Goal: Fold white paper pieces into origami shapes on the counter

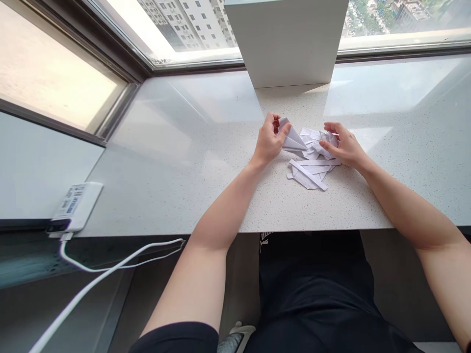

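My left hand [271, 138] is closed on a folded piece of white paper [293, 138], pinched between thumb and fingers above the worktop. The paper narrows to a point towards the right. Beside it lies a loose pile of folded and torn white paper pieces [312, 147]. At the pile's right end, my right hand [342, 143] has its thumb and fingers curled around some of the crumpled paper; its palm side is partly hidden. Flat paper strips [309, 174] lie at the near side of the pile.
The speckled white worktop [176, 176] ends at a front edge just before my body. A white pillar [290, 46] rises behind the pile, between windows. At the left edge sits a white power bank [79, 206] with a white cable [88, 291] hanging from it.
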A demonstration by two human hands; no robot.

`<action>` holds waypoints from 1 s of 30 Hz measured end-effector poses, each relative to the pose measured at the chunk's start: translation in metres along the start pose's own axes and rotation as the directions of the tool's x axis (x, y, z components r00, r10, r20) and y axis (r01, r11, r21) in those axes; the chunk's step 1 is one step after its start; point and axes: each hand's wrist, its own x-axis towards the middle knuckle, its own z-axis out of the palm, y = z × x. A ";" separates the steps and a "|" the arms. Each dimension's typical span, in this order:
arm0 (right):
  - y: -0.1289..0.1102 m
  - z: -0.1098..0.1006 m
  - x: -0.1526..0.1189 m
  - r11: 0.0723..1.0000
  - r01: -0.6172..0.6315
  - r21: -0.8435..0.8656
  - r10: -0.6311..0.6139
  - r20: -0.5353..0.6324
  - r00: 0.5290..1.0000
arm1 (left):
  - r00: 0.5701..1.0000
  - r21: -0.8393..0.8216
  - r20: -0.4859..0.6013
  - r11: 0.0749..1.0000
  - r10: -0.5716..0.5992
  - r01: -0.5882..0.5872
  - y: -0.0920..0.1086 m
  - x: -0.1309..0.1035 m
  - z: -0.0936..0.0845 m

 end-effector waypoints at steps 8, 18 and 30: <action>-0.010 -0.003 -0.001 1.000 0.020 0.009 -0.021 0.063 0.998 | 0.985 -0.135 -0.164 0.990 -0.049 0.027 0.005 0.002 0.005; -0.019 -0.018 -0.003 0.992 0.123 -0.035 -0.119 0.096 0.988 | 0.967 0.075 0.226 0.987 0.120 -0.140 0.029 -0.022 0.011; -0.015 -0.014 -0.006 0.921 0.372 -0.112 -0.270 0.504 0.820 | 0.740 -0.003 0.612 0.937 0.277 -0.348 0.025 -0.032 0.008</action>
